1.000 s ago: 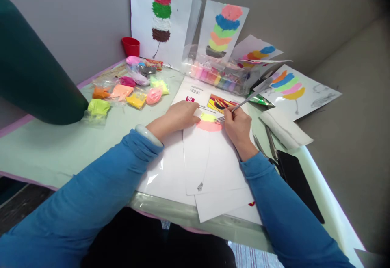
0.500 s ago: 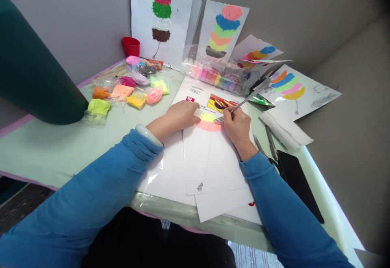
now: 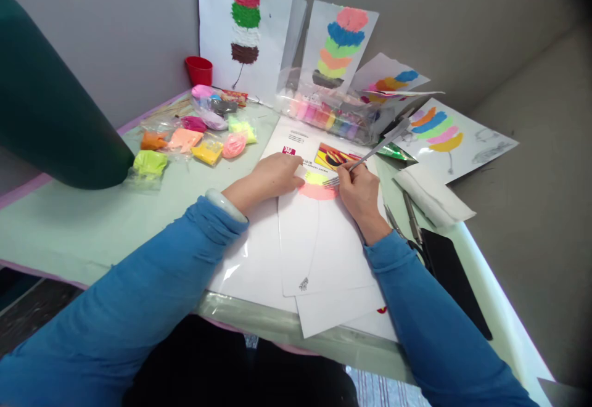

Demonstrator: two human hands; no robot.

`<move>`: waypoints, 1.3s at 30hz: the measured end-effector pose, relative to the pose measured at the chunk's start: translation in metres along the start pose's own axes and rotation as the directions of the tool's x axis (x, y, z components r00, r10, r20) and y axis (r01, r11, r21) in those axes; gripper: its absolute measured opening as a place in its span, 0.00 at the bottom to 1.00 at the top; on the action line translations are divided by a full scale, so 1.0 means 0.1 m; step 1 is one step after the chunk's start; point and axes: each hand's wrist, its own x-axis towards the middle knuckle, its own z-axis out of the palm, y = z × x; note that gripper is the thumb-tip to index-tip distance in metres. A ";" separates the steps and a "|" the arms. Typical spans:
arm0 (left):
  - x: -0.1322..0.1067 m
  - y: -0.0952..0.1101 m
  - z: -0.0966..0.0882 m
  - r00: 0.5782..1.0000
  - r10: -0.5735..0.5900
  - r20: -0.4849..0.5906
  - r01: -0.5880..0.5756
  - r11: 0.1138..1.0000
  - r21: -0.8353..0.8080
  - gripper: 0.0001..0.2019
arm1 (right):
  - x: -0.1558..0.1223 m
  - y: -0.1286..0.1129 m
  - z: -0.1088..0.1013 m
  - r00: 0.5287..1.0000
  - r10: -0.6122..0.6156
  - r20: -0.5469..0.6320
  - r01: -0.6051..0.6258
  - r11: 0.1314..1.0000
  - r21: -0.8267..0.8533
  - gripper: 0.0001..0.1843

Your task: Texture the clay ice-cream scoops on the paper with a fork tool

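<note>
In the middle of the table lies a white sheet of paper point(image 3: 298, 234) with a thin drawn line and a small dark scribble near its lower edge. A pink clay-like band point(image 3: 318, 192) crosses its upper part, with a yellow patch point(image 3: 315, 177) just above. My right hand point(image 3: 363, 194) grips a metal fork point(image 3: 382, 143), its tines down at the right side of the yellow and pink patches. On the left of those patches my left hand point(image 3: 275, 174) rests on the paper, fingers extended and holding nothing.
Bagged coloured clay point(image 3: 207, 152) lies at the left behind a dark green cylinder point(image 3: 60, 98). A clear box of colours point(image 3: 328, 114) and upright pictures point(image 3: 340, 49) stand at the back. A folded white cloth point(image 3: 435, 194), scissors point(image 3: 422, 253) and a black phone-like slab point(image 3: 456, 280) are right.
The fork's tines and my right hand have shifted very slightly left. My left hand and the paper stay where they were.
</note>
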 end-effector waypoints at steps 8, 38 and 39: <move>0.00 0.00 -0.01 1.000 -0.002 0.007 0.002 1.000 0.004 0.21 | 0.00 0.00 -0.01 1.000 0.019 0.001 -0.019 1.000 0.006 0.15; -0.02 0.04 -0.05 0.999 0.003 0.041 -0.003 1.000 0.013 0.19 | 0.00 -0.01 -0.01 1.000 0.020 0.015 -0.020 0.999 0.037 0.15; -0.03 0.04 -0.05 0.999 0.004 0.041 -0.004 1.000 0.011 0.19 | 0.00 -0.01 -0.01 1.000 0.024 0.011 -0.025 0.999 0.023 0.15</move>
